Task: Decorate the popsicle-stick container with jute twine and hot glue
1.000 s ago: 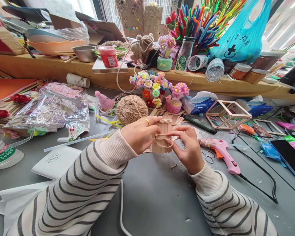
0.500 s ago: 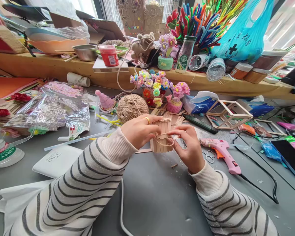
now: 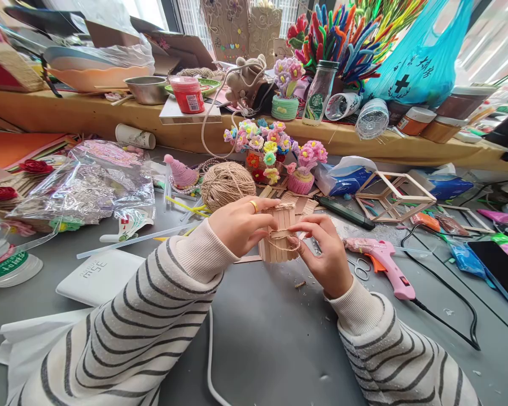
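Observation:
A small panel of craft sticks (image 3: 285, 216), with twine wound along its top edge, stands between my hands. My left hand (image 3: 239, 228), a gold ring on one finger, grips the panel from its left side. From the right, my right hand (image 3: 325, 254) pinches a loose length of twine (image 3: 281, 248) against the short crosspiece on the panel's front. That strand curves across the lower front of the panel. My fingertips partly hide the crosspiece. Behind the left hand rests a ball of twine (image 3: 228, 185).
To the right lie a pink glue gun (image 3: 392, 270) with a black cord, scissors (image 3: 361, 269), a dark green utility knife (image 3: 345, 212) and a stick frame (image 3: 395, 197). A white power bank (image 3: 97, 279) is at left. Fuzzy flowers (image 3: 262, 146) stand behind; a cluttered ledge (image 3: 173, 125) runs along the back.

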The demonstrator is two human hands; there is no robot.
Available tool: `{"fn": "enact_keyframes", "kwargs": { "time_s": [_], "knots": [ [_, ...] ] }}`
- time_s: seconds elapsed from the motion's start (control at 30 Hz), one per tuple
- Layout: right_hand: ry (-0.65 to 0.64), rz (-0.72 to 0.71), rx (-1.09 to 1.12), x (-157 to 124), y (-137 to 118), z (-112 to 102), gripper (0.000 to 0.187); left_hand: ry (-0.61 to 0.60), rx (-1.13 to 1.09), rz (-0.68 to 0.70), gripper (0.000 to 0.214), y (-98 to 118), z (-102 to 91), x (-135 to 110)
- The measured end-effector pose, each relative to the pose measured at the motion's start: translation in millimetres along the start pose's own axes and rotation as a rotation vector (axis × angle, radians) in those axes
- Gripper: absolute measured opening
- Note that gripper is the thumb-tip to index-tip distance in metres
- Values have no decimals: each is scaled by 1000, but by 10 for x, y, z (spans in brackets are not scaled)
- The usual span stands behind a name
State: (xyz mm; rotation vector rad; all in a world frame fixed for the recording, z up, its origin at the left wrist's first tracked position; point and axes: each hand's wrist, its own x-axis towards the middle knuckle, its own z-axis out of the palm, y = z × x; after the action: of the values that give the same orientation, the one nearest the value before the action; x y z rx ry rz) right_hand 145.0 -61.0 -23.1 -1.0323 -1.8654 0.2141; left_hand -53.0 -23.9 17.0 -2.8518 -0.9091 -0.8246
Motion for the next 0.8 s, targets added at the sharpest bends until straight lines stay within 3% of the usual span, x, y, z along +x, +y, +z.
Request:
{"fn": "enact_keyframes", "kwargs": {
  "time_s": [0.2, 0.5, 0.8],
  "knots": [
    [-3, -1, 3, -2, 1, 0, 13, 43, -10, 43, 16, -11, 6, -4],
    [19, -8, -24, -7, -7, -4, 13, -7, -7, 14, 15, 4, -15, 1],
    [75, -128, -89, -2, -28, -31, 15, -3, -27, 21, 15, 10, -27, -4]
  ]
}}
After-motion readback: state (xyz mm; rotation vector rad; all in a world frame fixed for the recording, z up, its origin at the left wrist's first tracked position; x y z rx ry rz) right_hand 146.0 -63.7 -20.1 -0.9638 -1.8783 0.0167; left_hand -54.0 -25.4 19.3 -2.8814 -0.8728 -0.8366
